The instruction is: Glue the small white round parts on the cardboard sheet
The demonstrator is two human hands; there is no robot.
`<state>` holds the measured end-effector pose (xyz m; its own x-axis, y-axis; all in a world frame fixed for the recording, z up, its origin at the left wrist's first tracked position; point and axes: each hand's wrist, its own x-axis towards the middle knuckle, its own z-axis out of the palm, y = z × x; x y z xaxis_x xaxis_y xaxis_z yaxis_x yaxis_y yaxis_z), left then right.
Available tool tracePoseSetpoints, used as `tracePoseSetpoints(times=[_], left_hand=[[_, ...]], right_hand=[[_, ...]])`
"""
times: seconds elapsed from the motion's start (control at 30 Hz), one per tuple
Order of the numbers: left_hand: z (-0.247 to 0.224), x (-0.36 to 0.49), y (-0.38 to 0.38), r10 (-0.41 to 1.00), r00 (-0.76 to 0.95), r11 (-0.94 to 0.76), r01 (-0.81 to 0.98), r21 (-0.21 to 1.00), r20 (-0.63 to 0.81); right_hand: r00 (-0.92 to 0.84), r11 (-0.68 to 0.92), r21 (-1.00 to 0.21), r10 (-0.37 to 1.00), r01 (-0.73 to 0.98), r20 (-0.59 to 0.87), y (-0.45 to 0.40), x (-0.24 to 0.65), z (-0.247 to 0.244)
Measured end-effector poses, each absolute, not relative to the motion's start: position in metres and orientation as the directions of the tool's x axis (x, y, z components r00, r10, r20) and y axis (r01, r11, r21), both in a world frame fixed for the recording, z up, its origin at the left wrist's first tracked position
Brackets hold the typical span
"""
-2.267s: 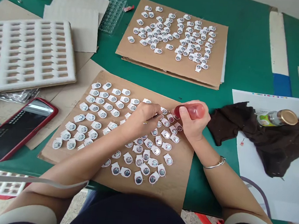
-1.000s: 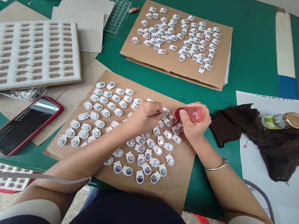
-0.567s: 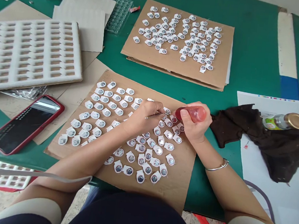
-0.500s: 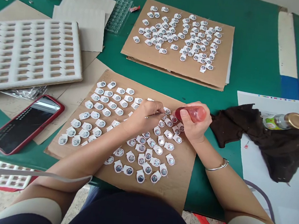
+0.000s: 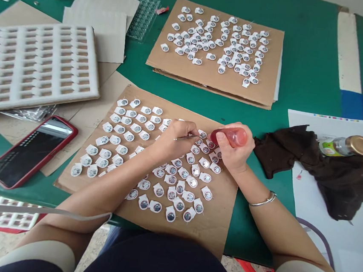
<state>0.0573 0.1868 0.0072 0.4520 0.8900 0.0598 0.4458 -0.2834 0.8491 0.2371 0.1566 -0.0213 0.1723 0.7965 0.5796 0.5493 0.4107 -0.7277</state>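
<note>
My left hand is closed on a thin metal tool that looks like tweezers, its tip pointing right over the near cardboard sheet. Wrapped in my right hand is a soft red squeeze bottle, tilted with its nozzle end toward the tool's tip. Between the two hands lies a small white tabbed piece with a round metallic centre. Many similar pieces spread over the cardboard around and below both hands; my left forearm covers some of them.
Farther back, stacked cardboard carries more such pieces. At left are a white slotted tray and a phone in a red case. A dark cloth and a glass jar with a gold lid are at right.
My right hand and the red bottle have shifted slightly left, closer to the tool's tip. My left hand is nearly unmoved, still gripping the tool.
</note>
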Motion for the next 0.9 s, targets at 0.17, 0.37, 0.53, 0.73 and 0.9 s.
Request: tracePoseSetpoints(times=[0.17,0.37,0.53,0.73,0.9], left_hand=[[0.006,0.058,0.186,0.892,0.448,-0.287,0.450,0.846,0.064],[0.002,0.058,0.187,0.895,0.442,-0.272,0.424,0.864,0.065],[-0.003,0.058,0.191,0.914,0.406,-0.221,0.429,0.876,0.032],[0.025,0.049,0.184,0.915,0.389,-0.303,0.485,0.820,0.108],[0.037,0.025,0.163,0.895,0.412,-0.387,0.532,0.753,0.170]], right_hand=[[0.171,0.424,-0.723,0.788,0.545,0.591,0.158,0.236,-0.021],[0.203,0.397,-0.760,0.805,0.514,0.558,0.158,0.236,-0.022],[0.398,0.358,-0.840,0.758,0.408,0.517,0.160,0.246,-0.025],[0.507,0.386,-0.886,0.728,0.255,0.463,0.162,0.255,-0.023],[0.472,0.407,-0.886,0.751,0.220,0.462,0.160,0.246,-0.020]])
